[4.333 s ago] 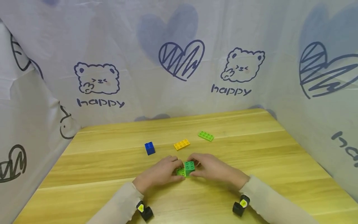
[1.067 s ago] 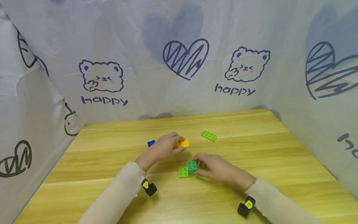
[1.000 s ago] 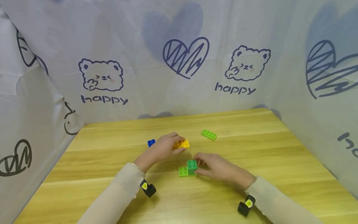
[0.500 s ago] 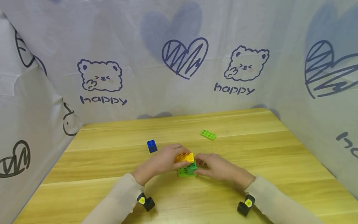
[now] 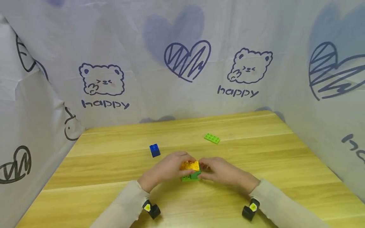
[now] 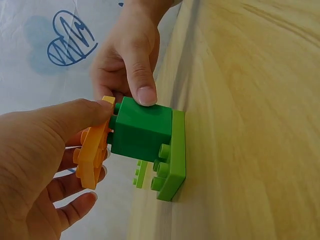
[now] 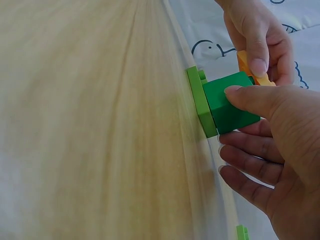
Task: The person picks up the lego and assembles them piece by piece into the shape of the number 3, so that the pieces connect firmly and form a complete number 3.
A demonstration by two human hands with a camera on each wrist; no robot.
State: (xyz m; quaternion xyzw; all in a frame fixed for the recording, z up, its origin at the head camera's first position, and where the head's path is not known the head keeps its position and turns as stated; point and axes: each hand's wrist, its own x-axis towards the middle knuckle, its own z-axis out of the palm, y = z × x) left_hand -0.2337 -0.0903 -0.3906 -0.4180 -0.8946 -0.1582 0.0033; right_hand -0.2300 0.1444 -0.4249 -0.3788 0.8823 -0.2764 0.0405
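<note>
My left hand (image 5: pixel 166 168) pinches a thin yellow building-block plate (image 5: pixel 195 166) between thumb and fingers, over a green block. In the left wrist view that plate (image 6: pixel 92 150) looks orange and tilts against the studs of the green block (image 6: pixel 142 131). This square block stands on one end of a lime-green plate (image 6: pixel 173 172), whose other studs show bare. My right hand (image 5: pixel 223 170) holds the green block, its thumb on the near face in the right wrist view and the index finger behind. The lime-green plate (image 7: pixel 202 105) lies flat on the table.
Farther back on the wooden table (image 5: pixel 114 158) stands a dark blue block (image 5: pixel 154 150), left of the hands. A second lime-green plate (image 5: pixel 212 138) lies behind them to the right. White printed cloth (image 5: pixel 142 95) hangs around the back and sides.
The left hand has picked up the yellow plate from beyond the green block and brought it nearer, down onto the block's top. The right hand has stayed at the green block.
</note>
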